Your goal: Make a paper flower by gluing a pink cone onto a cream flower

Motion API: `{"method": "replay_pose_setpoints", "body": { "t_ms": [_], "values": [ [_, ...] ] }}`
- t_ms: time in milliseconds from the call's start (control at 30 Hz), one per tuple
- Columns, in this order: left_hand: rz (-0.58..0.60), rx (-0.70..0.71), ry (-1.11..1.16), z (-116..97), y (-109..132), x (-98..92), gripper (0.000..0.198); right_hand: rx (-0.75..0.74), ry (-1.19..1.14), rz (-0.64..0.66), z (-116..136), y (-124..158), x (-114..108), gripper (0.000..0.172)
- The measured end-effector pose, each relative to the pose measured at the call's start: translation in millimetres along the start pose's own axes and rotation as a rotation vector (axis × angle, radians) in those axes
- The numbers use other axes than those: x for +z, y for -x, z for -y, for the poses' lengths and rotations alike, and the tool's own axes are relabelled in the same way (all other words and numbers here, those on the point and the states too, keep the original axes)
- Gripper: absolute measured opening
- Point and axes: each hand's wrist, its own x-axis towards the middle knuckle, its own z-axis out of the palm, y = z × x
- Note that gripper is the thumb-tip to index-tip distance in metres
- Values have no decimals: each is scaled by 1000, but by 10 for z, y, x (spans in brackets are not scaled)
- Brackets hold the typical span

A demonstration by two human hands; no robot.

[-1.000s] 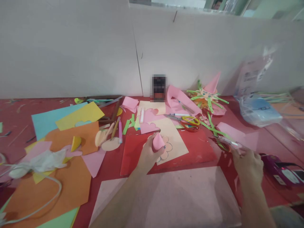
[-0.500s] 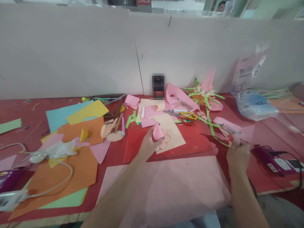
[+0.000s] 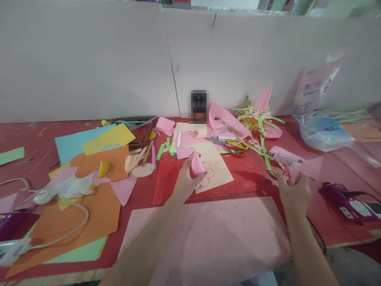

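Observation:
A small pink paper cone [image 3: 197, 166] is pinched in my left hand [image 3: 186, 176], its point upward. It stands over a cream sheet [image 3: 218, 167] with a flower outline drawn on it, lying on a red board [image 3: 247, 174]. On the right, my right hand [image 3: 294, 192] has thumb and fingers apart. Just beyond it lies a pale translucent tool [image 3: 285, 159], which looks like a glue gun, with an orange-red part near my fingers. Whether my fingertips touch it I cannot tell.
A pink cone-topped paper figure [image 3: 262, 103] with green strips stands behind. Yellow- and red-handled scissors [image 3: 236, 146] lie mid-table. Coloured sheets [image 3: 98, 206] and a white cable [image 3: 85, 222] cover the left. A purple power strip [image 3: 348, 202] and plastic bag [image 3: 324, 131] are right.
My right hand has opened and drawn slightly back from the glue-gun-like tool, which now lies in fuller view. My left hand still holds the cone, almost unmoved. The view has shifted slightly.

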Motion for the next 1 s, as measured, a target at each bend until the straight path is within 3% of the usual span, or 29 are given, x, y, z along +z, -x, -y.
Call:
{"method": "replay_pose_setpoints", "body": {
  "t_ms": [200,467,667,833,1000],
  "values": [
    [-19,50,-64,-9,28,-3,66,-136,95,-92,-125,-13,41,64],
    [-63,-27,104,109,-11,7,57,-13,171,-84,-158,-16,-65,47],
    [-33,-64,113,140,-9,-4,57,-33,157,-166,-169,-37,-68,52],
    [-13,-59,128,129,-4,-17,58,-17,159,-170,-154,-32,-68,45],
    [16,-54,81,132,-18,-25,59,-119,150,-166,-150,-18,-39,50]
  ]
}}
